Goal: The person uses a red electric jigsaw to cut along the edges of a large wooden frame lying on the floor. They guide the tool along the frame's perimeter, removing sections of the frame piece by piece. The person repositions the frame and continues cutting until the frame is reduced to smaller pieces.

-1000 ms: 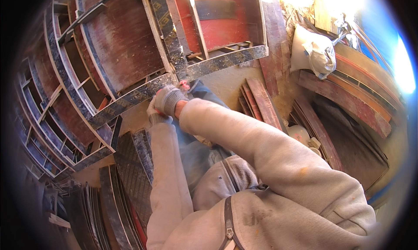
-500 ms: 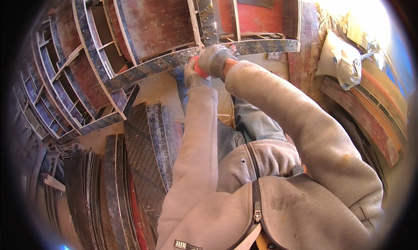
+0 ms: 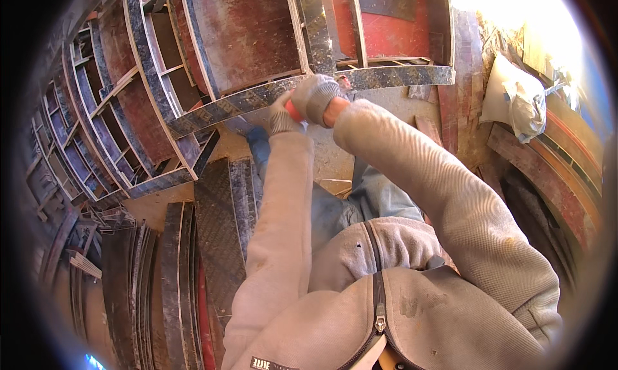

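In grey gloves with knitted cuffs, both my arms reach forward to the curved front board [image 3: 238, 106] of a wooden panel frame. My left hand [image 3: 284, 112] is closed around a red thing [image 3: 295, 111], which shows only between the two gloves; its kind is hidden. My right hand [image 3: 315, 97] lies over it with the fingers bent, close against the board's edge. The right glove covers most of what it grips. Just right of that glove, a small reddish piece [image 3: 344, 83] shows at the board; I cannot tell whether it belongs to the red thing.
More ribbed curved frames [image 3: 96, 122] stand at the left. Below them, curved dark boards [image 3: 174, 273] stand in stacks. A white sack [image 3: 515, 99] rests at the right above curved planks [image 3: 547, 177]. My bent legs [image 3: 380, 189] are beneath my arms.
The surroundings have shifted slightly right and down in the picture. My hands have moved a little left along the board, and less of the red thing shows. More of a blue-clothed leg is visible.
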Demonstrator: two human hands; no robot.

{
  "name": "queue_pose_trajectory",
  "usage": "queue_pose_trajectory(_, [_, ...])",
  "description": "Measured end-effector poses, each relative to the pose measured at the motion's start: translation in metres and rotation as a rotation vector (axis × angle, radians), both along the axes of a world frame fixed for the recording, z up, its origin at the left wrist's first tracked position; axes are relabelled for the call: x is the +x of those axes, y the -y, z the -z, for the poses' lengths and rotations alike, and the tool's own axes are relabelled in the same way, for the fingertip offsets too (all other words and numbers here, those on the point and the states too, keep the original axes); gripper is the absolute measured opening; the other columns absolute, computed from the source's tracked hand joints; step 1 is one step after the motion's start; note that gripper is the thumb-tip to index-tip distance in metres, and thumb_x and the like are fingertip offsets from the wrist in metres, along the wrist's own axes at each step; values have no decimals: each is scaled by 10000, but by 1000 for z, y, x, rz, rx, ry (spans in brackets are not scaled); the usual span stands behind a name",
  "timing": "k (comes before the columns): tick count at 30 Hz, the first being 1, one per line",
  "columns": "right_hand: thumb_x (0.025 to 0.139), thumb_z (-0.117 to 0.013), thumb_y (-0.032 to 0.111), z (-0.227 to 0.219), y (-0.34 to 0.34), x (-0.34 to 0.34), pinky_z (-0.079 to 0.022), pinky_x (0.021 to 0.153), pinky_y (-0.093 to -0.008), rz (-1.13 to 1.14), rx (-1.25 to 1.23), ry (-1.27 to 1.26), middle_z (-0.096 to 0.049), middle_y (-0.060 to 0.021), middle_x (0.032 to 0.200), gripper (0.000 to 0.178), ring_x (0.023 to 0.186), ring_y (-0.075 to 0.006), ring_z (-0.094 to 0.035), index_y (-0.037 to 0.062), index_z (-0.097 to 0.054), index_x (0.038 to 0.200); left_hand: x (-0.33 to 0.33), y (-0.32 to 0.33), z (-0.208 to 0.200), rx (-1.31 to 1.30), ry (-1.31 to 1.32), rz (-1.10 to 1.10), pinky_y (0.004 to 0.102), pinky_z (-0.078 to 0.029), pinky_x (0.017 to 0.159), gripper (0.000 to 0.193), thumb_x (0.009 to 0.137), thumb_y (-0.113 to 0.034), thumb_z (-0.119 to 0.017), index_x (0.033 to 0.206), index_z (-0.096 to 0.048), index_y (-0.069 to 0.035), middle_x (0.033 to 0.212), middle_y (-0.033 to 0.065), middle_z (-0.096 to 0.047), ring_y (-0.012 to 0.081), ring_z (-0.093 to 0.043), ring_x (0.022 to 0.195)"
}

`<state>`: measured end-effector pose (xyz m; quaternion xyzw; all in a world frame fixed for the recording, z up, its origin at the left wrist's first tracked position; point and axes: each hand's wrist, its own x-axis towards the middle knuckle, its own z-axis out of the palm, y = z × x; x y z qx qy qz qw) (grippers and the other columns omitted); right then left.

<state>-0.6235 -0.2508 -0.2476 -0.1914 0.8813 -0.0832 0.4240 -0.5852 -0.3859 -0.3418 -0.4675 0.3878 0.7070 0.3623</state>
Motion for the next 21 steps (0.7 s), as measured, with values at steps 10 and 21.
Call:
queue_pose_trajectory(10, [796,-746,168,-39,9,33,-620,743,-434,209,126,101,-784,-142,883,135,887,-305,-786,84,-762,900,31,4,-36,70,-80,-105,465,-588,961,316,928,-83,-717,1219,-637,8,1312,179,-667,310,-700,1124])
queue_pose_trajectory(21, [819,-676,78,-110,260,-33,-613,760,-502,305,-80,1,-746,-266,892,281,873,-419,-765,-48,-621,1064,-44,261,-104,-322,-182,-214,383,-544,1036,808,828,-55,-873,1548,-507,-41,1454,159,-605,259,-645,1209])
